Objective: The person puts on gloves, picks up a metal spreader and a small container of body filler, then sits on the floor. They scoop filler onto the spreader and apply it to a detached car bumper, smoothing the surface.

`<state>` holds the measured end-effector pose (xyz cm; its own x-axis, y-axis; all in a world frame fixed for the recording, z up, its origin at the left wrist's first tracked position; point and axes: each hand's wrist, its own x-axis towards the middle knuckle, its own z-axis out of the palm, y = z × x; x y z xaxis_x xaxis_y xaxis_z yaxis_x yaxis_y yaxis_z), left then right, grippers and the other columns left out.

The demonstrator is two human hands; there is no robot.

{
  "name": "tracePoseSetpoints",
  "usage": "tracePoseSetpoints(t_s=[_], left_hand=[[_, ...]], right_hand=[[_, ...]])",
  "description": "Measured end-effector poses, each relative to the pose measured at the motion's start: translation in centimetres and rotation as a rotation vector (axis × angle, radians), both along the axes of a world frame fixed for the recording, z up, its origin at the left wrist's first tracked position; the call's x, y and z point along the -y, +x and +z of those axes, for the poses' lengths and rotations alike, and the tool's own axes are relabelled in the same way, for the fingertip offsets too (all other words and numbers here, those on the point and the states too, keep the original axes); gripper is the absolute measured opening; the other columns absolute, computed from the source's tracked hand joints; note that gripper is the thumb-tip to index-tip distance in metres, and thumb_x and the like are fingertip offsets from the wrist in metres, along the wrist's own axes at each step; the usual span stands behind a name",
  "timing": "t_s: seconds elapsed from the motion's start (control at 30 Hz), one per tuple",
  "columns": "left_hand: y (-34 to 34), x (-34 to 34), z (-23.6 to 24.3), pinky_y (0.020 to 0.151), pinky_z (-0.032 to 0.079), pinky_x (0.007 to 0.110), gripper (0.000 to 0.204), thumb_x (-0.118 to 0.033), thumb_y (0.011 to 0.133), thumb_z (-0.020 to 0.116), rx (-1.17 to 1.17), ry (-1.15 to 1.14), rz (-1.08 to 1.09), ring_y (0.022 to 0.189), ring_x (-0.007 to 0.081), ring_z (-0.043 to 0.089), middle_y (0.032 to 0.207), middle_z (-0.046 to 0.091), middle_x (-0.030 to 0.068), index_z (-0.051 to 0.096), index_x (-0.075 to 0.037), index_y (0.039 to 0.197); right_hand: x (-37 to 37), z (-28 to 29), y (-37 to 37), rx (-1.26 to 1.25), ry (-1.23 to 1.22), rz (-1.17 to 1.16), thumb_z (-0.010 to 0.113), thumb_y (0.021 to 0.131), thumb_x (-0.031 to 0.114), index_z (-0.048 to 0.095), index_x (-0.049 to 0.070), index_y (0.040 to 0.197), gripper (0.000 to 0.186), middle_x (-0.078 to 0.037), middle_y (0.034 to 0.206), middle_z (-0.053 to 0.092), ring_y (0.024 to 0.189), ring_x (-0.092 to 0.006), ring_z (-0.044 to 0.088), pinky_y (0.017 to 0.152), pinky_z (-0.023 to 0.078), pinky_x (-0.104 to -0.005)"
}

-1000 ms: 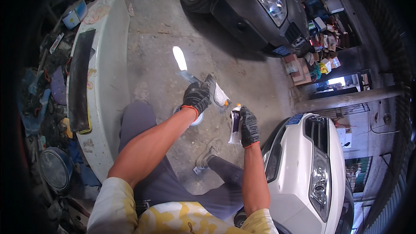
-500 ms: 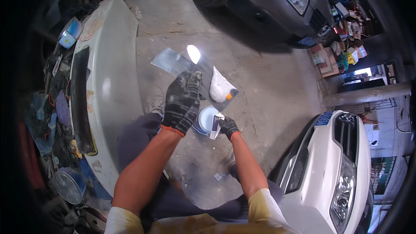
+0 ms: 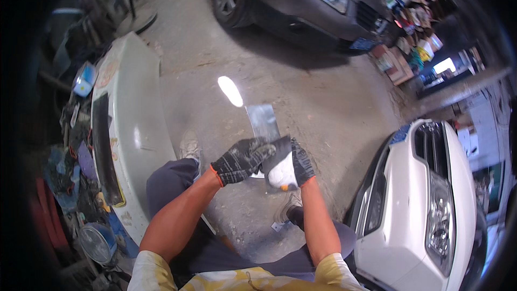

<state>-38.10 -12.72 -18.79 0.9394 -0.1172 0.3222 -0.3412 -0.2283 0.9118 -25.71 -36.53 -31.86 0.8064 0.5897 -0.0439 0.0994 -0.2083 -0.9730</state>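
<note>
Moved since the earlier frame: the dark grey flat metal plate (image 3: 279, 152) now sits closer to the person, and the right hand, in a black-and-grey knitted glove with an orange cuff (image 3: 302, 163), has come up against its right side. The white tube with a dark label, earlier in that hand, is not visible now.

Nearest, the plate carries 1 smooth mound of white paste (image 3: 282, 172) on its near half, with 1 orange dab (image 3: 285, 187) at the near edge. Its long axis appears to run roughly away from the person. The left hand, gloved alike (image 3: 239, 163), has its fingers closed on the plate's left side. The right hand's grip cannot be determined; its fingers are partly hidden at the plate's right edge.

Governing relation: the paste lies right of the left-hand grip and nearer the person, directly beside the right hand, which is the closer of the 2.

Beyond the plate's far edge projects 1 silver rectangular metal blade (image 3: 263, 120). Well right of the plate stands a white car front (image 3: 398, 237); well left, an off-white curved panel (image 3: 134, 108). Farthest beyond it: a dark grey car (image 3: 291, 13).
</note>
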Motion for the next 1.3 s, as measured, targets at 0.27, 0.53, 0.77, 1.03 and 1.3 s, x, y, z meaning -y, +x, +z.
tracePoseSetpoints(t_s=[0.27,0.53,0.77,1.03,1.3], left_hand=[[-5.3,5.5,4.3,0.054,0.047,0.026,0.025,-0.023,0.094,0.055,-0.574,-0.403,-0.29,0.061,0.0129,0.057,0.076,0.058,0.0059,0.058,0.001,0.102],[-9.4,4.0,1.6,0.057,0.059,0.032,0.035,-0.021,0.093,0.054,-0.469,-0.906,0.418,0.078,0.0223,0.065,0.105,0.054,0.0138,0.046,0.004,0.117],[-9.9,4.7,-1.0,0.055,0.058,0.033,0.045,-0.018,0.091,0.059,-0.31,-0.968,0.582,0.069,0.0203,0.062,0.096,0.055,0.0101,0.038,-0.001,0.126],[-10.6,4.8,-1.1,0.061,0.056,0.029,0.026,-0.015,0.092,0.056,-0.232,-0.746,0.482,0.077,0.0158,0.06,0.094,0.056,0.0062,0.053,0.0,0.114],[-11.3,5.0,1.8,0.061,0.049,0.037,0.022,-0.015,0.093,0.051,0.185,0.161,0.514,0.068,0.0294,0.061,0.083,0.063,0.017,0.059,0.005,0.098]], right_hand=[[2.3,14.6,-10.5,-0.094,0.273,-0.064,0.053,0.094,0.021,0.062,0.004,0.105,0.022,-0.003,0.098,0.063,0.09,-0.0109,0.056,0.08,0.046,-0.0283],[7.3,16.0,-13.5,-0.176,0.35,-0.413,0.059,0.089,0.016,0.054,0.007,0.113,0.026,0.0,0.096,0.059,0.081,-0.0091,0.057,0.067,0.05,-0.0264],[4.6,12.9,-19.1,-0.039,0.083,-0.453,0.055,0.093,0.018,0.058,0.004,0.1,0.017,-0.001,0.08,0.058,0.066,-0.0099,0.056,0.059,0.05,-0.0256],[0.9,13.6,-20.5,-0.024,-0.169,-0.515,0.054,0.091,0.023,0.056,-0.004,0.099,0.028,-0.013,0.076,0.061,0.065,-0.0188,0.06,0.058,0.047,-0.0333],[-0.4,17.4,-20.4,-0.208,-0.064,-0.433,0.052,0.093,0.017,0.051,0.002,0.085,0.017,-0.004,0.06,0.051,0.044,-0.0129,0.05,0.041,0.041,-0.0269]])
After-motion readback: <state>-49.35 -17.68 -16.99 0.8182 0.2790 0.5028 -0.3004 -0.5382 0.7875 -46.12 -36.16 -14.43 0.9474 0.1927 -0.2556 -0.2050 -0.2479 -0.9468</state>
